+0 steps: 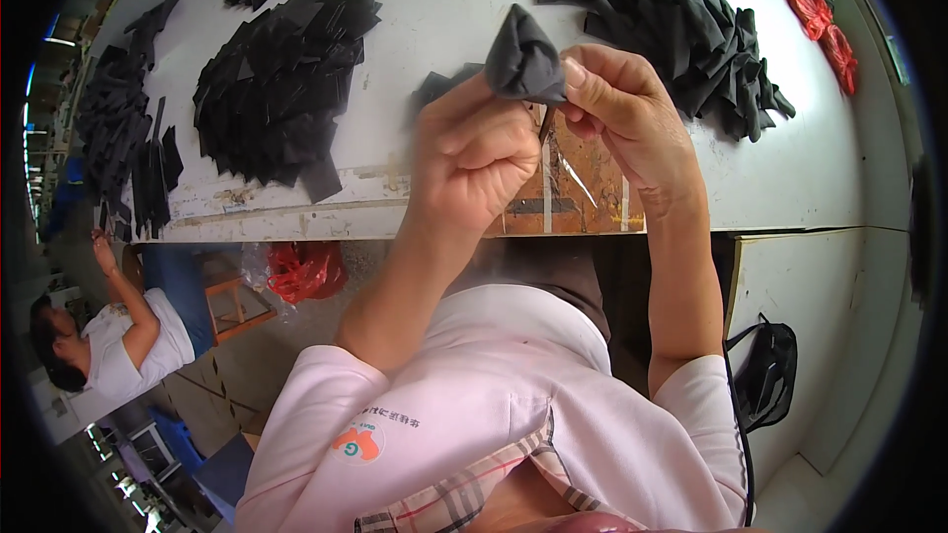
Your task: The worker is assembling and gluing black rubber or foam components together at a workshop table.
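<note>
A small dark fabric piece [523, 57] is held up above the near edge of the table, folded into a pointed, cone-like shape. My left hand [479, 153] is closed beneath its left side, fingers curled in, partly hidden by the cloth. The thumb and fingers of my right hand [632, 104] pinch the cloth at its lower right edge. Behind my left hand a bit of dark cloth [434, 89] lies on the table. A worn brown board [583, 183] is set into the tabletop below my hands.
Flat dark fabric pieces [281, 89] are heaped to the left, a looser dark fabric heap [681, 39] to the far right. More dark strips [123, 109] lie at the far left. Red plastic bags [825, 35] sit at the right edge. A co-worker [128, 336] sits at the left.
</note>
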